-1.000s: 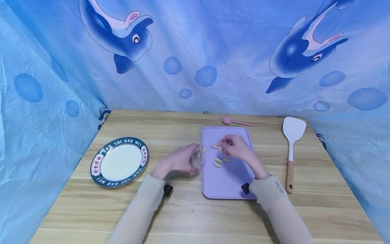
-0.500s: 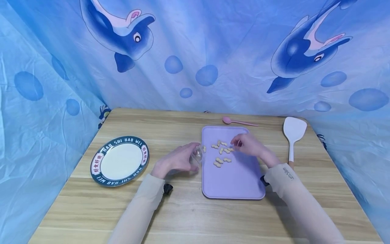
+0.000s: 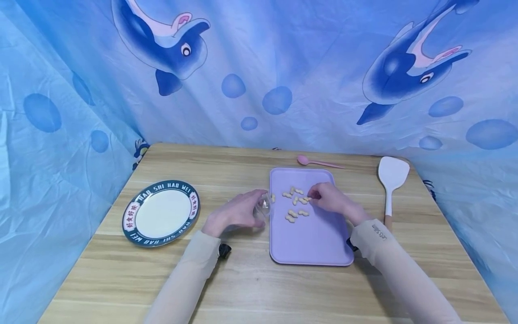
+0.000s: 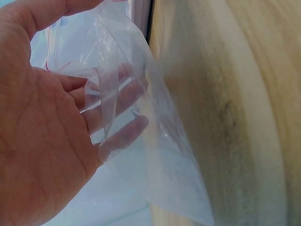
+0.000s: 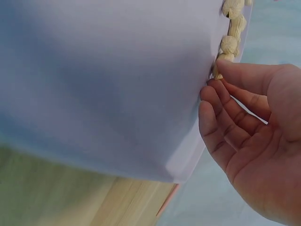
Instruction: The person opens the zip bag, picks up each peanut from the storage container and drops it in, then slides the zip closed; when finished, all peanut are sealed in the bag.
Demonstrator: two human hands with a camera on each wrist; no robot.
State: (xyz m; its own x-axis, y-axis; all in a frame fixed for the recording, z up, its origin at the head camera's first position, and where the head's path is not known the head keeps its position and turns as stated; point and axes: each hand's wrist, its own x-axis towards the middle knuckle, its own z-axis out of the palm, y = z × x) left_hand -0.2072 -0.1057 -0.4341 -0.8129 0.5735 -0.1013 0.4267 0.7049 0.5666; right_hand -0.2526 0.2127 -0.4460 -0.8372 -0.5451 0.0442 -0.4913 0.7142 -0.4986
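Note:
My left hand [image 3: 238, 211] holds a clear plastic bag [image 4: 164, 160] at the left edge of the lilac tray [image 3: 311, 247]. Through the film, several of its fingers show in the left wrist view, and a red line runs along part of the bag. On the tray lie several unshelled peanuts [image 3: 291, 213], loosely grouped toward the upper middle. The right hand [image 3: 329, 198] is low over the tray, to the right of the group. Its thumb and fingertips pinch the end peanut [image 5: 217, 72] of a row, partly hidden by the thumb.
A white plate with a dark green rim [image 3: 129, 225] is on the left of the wooden table [image 3: 243, 288]. Behind the tray lies a pink spoon [image 3: 303, 160]. At the right is a white spatula [image 3: 392, 173] with a wooden handle, partly hidden by the right arm.
My right hand has moved right from above the middle of the peanuts, then down to the rightmost one, where its fingertips now close. The left hand stays put with the bag.

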